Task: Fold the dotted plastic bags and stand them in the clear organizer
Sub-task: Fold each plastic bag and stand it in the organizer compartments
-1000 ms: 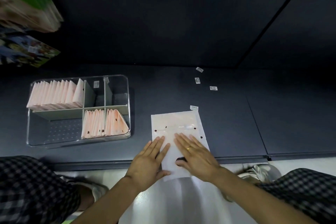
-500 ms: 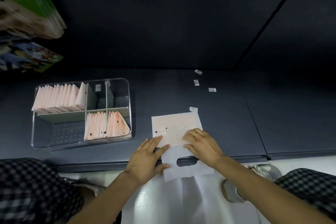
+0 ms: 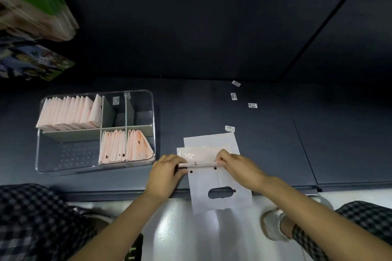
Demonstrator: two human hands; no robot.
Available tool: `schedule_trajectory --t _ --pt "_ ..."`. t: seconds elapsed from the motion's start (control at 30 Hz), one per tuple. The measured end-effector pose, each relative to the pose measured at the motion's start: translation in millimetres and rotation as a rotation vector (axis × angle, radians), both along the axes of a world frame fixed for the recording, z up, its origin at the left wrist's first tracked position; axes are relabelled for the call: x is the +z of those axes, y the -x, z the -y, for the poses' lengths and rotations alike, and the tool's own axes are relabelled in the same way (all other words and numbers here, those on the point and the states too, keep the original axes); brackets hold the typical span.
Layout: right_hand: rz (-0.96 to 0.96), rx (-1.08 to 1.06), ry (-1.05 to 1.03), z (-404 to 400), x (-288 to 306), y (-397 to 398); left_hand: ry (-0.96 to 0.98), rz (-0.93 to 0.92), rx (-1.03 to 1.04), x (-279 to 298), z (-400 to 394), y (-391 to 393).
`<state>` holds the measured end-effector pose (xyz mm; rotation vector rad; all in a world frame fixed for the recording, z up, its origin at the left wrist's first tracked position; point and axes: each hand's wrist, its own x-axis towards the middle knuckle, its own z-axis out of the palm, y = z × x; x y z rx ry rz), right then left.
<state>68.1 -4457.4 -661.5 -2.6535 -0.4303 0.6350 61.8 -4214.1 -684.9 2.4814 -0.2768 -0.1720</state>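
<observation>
Kneeling at a dark shelf, we pinch the two ends of a fold in a dotted plastic bag [image 3: 212, 178], left hand [image 3: 167, 172] and right hand [image 3: 237, 167] set apart at either side, fingers curled onto the crease; the bag lies flat, its handle cut-out end hanging over the shelf's front edge. To our left stands the clear organizer [image 3: 63, 163], with folded pink bags [image 3: 67, 114] upright in its far left compartment and more [image 3: 125, 148] in two near right ones.
</observation>
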Motion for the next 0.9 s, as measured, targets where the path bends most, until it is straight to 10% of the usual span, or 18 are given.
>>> schedule_trajectory --t 0.43,0.57,0.9 --pt "0.011 -0.181 -0.006 -17 2 -50 0.087 -0.133 0.336 6 21 -2" --pt "0.012 -0.152 0.055 -20 -2 -54 -0.065 0.123 0.034 7 36 14" --pt "-0.019 -0.133 0.179 -27 -8 -65 -0.471 0.003 -0.331 -22 39 18"
